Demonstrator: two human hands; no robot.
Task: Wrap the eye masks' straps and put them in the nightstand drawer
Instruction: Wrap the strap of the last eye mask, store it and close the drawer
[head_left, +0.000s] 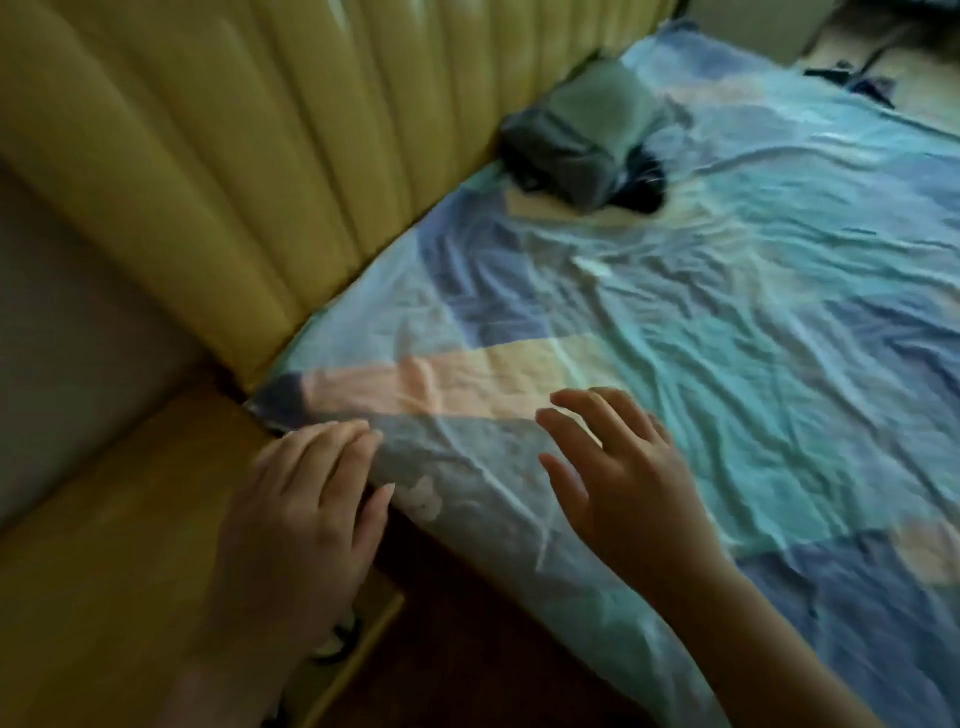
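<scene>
My left hand (306, 519) hovers over the bed's near corner and the wooden nightstand (104, 571), fingers spread, holding nothing. My right hand (618, 478) is over the patchwork bed sheet (727, 338), also spread and empty. Below my left hand the nightstand drawer (371, 623) stands pulled out; a dark and white item (337, 642) lies inside, mostly hidden by my wrist. Far up the bed, a black item (644, 189), possibly an eye mask, lies against a grey-green bundle (582, 135). The frame is blurred.
A yellow padded headboard (234, 156) runs along the left of the bed. Dark wooden floor (493, 649) shows between the nightstand and the mattress edge. More dark things lie on the floor at the far right (862, 78).
</scene>
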